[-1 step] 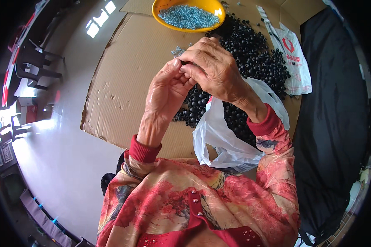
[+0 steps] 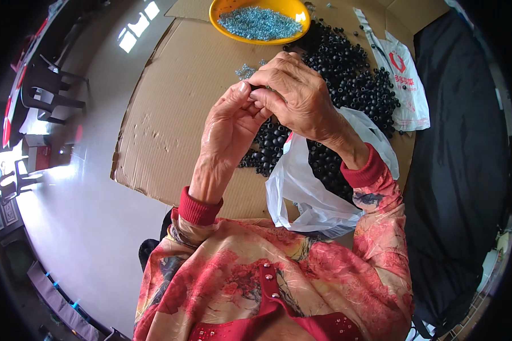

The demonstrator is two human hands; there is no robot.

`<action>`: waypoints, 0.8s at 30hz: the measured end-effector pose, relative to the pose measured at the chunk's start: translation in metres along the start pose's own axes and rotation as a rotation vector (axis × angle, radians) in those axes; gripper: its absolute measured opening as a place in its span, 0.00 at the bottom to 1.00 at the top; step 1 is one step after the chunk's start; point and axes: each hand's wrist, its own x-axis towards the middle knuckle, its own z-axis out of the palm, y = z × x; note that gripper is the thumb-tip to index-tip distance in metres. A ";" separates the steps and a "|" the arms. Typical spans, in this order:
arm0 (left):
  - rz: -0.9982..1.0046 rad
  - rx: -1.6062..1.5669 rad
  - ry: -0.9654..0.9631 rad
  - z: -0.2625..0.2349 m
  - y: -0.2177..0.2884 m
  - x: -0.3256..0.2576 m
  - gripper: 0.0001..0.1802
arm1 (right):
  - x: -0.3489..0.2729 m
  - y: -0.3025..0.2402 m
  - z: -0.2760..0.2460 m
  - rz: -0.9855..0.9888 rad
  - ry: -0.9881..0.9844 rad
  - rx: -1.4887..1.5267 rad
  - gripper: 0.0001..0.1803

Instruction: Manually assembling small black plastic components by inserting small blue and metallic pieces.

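Note:
My left hand (image 2: 222, 125) and my right hand (image 2: 301, 94) meet above the cardboard. Between their thumbs and fingertips they pinch a small black part (image 2: 257, 87), mostly hidden by the fingers. Beyond and to the right spreads a heap of small round black parts (image 2: 335, 62), several with a hole in them. More black parts lie in an open white plastic bag (image 2: 293, 196) beneath my right wrist. A few small blue-silver pieces (image 2: 244, 71) rest on the cardboard just beyond my hands.
At the far edge stands a yellow bowl (image 2: 259, 41) filled with small blue-silver pieces (image 2: 256, 21). A flat cardboard sheet (image 2: 153, 108) lies under everything. Another white bag (image 2: 412, 108) with red print is at the right, beside a black cloth-like surface (image 2: 455, 142). Dark chairs (image 2: 45, 105) stand at left.

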 end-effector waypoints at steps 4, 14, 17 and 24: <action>0.048 0.091 0.039 0.006 -0.002 -0.004 0.12 | -0.001 0.001 -0.004 0.075 -0.009 0.187 0.08; 0.147 0.261 0.023 0.001 -0.006 -0.004 0.12 | -0.006 -0.003 -0.013 0.165 -0.041 0.278 0.10; 0.171 0.343 0.042 -0.002 -0.007 -0.001 0.11 | -0.006 0.001 -0.014 0.190 -0.082 0.282 0.09; 0.196 0.578 0.085 0.000 0.009 0.001 0.11 | -0.008 0.008 -0.018 0.190 -0.151 0.351 0.08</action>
